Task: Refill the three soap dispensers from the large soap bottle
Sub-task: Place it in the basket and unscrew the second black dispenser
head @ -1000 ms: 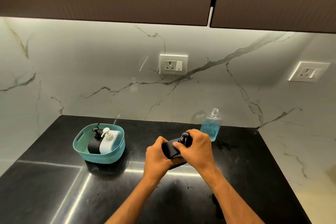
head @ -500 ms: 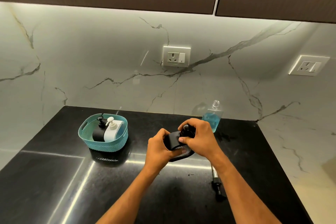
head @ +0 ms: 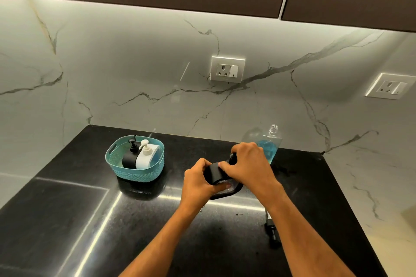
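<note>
Mid-counter, our left hand (head: 198, 180) grips the black dispenser (head: 213, 172) to steady it while our right hand (head: 245, 164) curls round its pump, likely twisting. The uncapped bottle (head: 269, 144) waits at the back edge; two dispensers sit in the basket (head: 135, 172).

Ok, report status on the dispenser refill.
Left hand grips black dispenser; right hand on its pump top. Soap bottle uncapped behind. Two dispensers wait in basket.

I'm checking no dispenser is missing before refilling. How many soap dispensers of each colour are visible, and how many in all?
Black: 2, one black dispenser in the basket and one black dispenser held by both hands
White: 1, the white dispenser in the basket
Total: 3
</note>
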